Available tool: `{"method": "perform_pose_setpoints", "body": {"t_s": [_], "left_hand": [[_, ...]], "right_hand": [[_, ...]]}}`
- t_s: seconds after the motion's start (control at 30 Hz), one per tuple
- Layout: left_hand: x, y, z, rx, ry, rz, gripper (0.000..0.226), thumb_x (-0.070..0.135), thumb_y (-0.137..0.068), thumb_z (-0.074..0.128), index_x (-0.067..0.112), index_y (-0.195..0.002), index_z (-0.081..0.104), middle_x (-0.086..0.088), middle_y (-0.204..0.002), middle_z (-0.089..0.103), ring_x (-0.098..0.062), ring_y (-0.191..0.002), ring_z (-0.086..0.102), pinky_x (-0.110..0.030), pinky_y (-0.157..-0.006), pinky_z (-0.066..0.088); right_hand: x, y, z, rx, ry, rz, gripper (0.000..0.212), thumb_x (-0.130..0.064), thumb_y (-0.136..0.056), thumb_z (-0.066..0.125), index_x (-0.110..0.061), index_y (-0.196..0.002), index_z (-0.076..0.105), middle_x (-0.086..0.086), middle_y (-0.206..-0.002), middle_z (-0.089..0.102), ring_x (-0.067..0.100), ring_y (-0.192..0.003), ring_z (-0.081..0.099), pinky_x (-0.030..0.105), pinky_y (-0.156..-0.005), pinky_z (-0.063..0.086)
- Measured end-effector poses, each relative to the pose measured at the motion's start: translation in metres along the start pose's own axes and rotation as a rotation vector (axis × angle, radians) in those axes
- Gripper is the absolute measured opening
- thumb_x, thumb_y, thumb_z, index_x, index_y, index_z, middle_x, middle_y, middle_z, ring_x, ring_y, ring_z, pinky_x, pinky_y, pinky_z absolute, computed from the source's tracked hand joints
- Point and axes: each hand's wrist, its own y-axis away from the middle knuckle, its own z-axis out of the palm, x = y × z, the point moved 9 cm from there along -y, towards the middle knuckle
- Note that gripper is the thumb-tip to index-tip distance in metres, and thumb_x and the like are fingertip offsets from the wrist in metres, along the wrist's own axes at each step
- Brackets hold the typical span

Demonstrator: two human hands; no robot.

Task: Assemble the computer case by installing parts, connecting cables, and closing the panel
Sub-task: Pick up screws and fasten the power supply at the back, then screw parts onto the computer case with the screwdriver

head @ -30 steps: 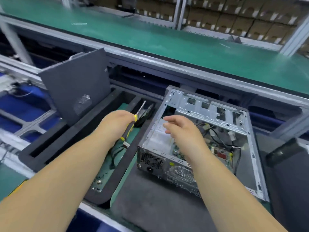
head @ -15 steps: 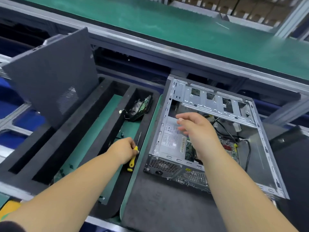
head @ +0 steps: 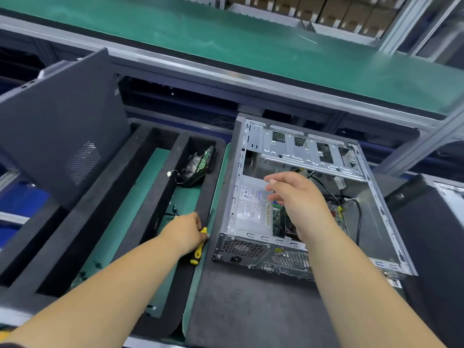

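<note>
**Set the screwdriver down, free both hands for the case**

Your left hand (head: pixel 184 231) rests on the foam tray (head: pixel 140 212) just beside the computer case (head: pixel 296 212), with its grip closed around the yellow-handled screwdriver (head: pixel 199 246); the shaft points away from you along the tray's edge. Your right hand (head: pixel 298 199) hovers over the open case with the fingers (head: pixel 275 183) loosely spread and holding nothing, above the power supply (head: pixel 248 204) and the circuit board beside it.

The case lies on its side on the dark mat (head: pixel 251 310) of the table, open face up, drive bracket (head: pixel 308 154) at the far end. The side panel (head: pixel 57 131) leans upright at the left of the tray, well apart from the case, so closing is some way off. A hard drive (head: pixel 200 163) sits in the tray's far pocket.

If you mean to park the tool, lay it flat in the tray channel so it cannot roll. Keep the tip clear of the board. Watch the loose black cables (head: pixel 356 212) near your right wrist; move them aside before you seat any part.
</note>
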Motion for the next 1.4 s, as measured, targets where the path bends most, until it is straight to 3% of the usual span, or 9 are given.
{"method": "perform_pose_setpoints", "body": {"t_s": [0.1, 0.23, 0.37, 0.7, 0.87, 0.97, 1.23, 1.3, 1.4], "left_hand": [[-0.002, 0.004, -0.003, 0.009, 0.016, 0.015, 0.029, 0.044, -0.084, 0.069, 0.023, -0.092, 0.050, 0.008, -0.079, 0.054, -0.016, -0.076, 0.053, -0.029, -0.059, 0.035], [-0.010, 0.008, -0.027, 0.093, 0.162, 0.030, 0.020, 0.040, -0.086, 0.066, 0.026, -0.089, 0.053, 0.005, -0.081, 0.062, -0.016, -0.077, 0.060, -0.030, -0.066, 0.045], [-0.015, 0.011, -0.079, 0.266, 0.318, 0.115, 0.013, 0.033, -0.086, 0.065, 0.030, -0.078, 0.056, 0.019, -0.072, 0.061, 0.001, -0.066, 0.055, -0.023, -0.056, 0.038], [-0.043, -0.002, -0.168, 0.385, 0.433, 0.241, 0.008, 0.030, -0.086, 0.061, 0.036, -0.080, 0.061, 0.016, -0.076, 0.060, 0.000, -0.059, 0.050, -0.021, -0.057, 0.041], [-0.061, -0.003, -0.179, 0.394, 0.467, 0.221, 0.008, 0.027, -0.085, 0.061, 0.034, -0.084, 0.062, 0.014, -0.080, 0.062, -0.001, -0.061, 0.050, -0.021, -0.059, 0.044], [-0.066, 0.002, -0.182, 0.401, 0.485, 0.202, 0.008, 0.025, -0.086, 0.060, 0.033, -0.084, 0.063, 0.012, -0.081, 0.062, -0.001, -0.062, 0.050, -0.018, -0.059, 0.043], [-0.077, 0.016, -0.187, 0.490, 0.579, 0.103, 0.008, 0.020, -0.087, 0.062, 0.028, -0.085, 0.063, 0.012, -0.081, 0.060, 0.000, -0.062, 0.050, -0.006, -0.058, 0.041], [-0.082, 0.017, -0.185, 0.501, 0.595, 0.074, 0.011, 0.018, -0.087, 0.063, 0.028, -0.085, 0.064, 0.010, -0.081, 0.061, 0.000, -0.064, 0.050, -0.007, -0.060, 0.042], [-0.093, 0.017, -0.180, 0.504, 0.595, 0.018, 0.013, 0.019, -0.088, 0.063, 0.032, -0.085, 0.064, 0.010, -0.085, 0.061, 0.000, -0.067, 0.051, -0.012, -0.064, 0.046]], "right_hand": [[0.000, 0.002, -0.001, 0.008, 0.006, -0.005, 0.016, -0.028, -0.094, 0.060, -0.035, -0.092, 0.073, -0.011, -0.091, 0.073, 0.006, -0.083, 0.070, 0.031, -0.079, 0.054], [-0.003, 0.002, 0.001, 0.023, 0.006, -0.018, 0.017, -0.029, -0.093, 0.060, -0.037, -0.091, 0.074, -0.015, -0.090, 0.073, 0.004, -0.083, 0.070, 0.031, -0.076, 0.052], [-0.014, -0.001, 0.012, 0.033, -0.007, -0.032, 0.019, -0.028, -0.093, 0.060, -0.039, -0.090, 0.075, -0.016, -0.090, 0.073, 0.001, -0.078, 0.069, 0.031, -0.072, 0.050], [-0.057, -0.016, 0.073, -0.063, 0.052, -0.079, 0.017, -0.022, -0.094, 0.061, -0.031, -0.091, 0.075, -0.014, -0.089, 0.073, 0.000, -0.077, 0.067, 0.024, -0.073, 0.048], [-0.075, -0.037, 0.097, -0.132, 0.196, -0.100, 0.014, -0.027, -0.093, 0.062, -0.034, -0.088, 0.073, -0.011, -0.086, 0.068, 0.014, -0.082, 0.066, 0.021, -0.062, 0.045], [-0.081, -0.058, 0.115, -0.182, 0.303, -0.112, 0.012, -0.029, -0.092, 0.063, -0.035, -0.087, 0.072, -0.019, -0.078, 0.066, 0.004, -0.073, 0.061, 0.020, -0.061, 0.041], [-0.088, -0.135, 0.204, -0.438, 0.769, -0.253, 0.006, -0.023, -0.089, 0.066, -0.025, -0.088, 0.071, -0.012, -0.087, 0.067, 0.014, -0.084, 0.064, 0.030, -0.075, 0.052], [-0.081, -0.150, 0.231, -0.511, 0.901, -0.292, 0.003, -0.022, -0.089, 0.069, -0.024, -0.091, 0.070, -0.006, -0.095, 0.070, 0.017, -0.088, 0.064, 0.029, -0.074, 0.048], [-0.067, -0.168, 0.265, -0.627, 1.108, -0.354, 0.016, -0.019, -0.090, 0.071, -0.021, -0.105, 0.069, 0.000, -0.112, 0.069, 0.021, -0.099, 0.064, 0.027, -0.076, 0.043]]}}
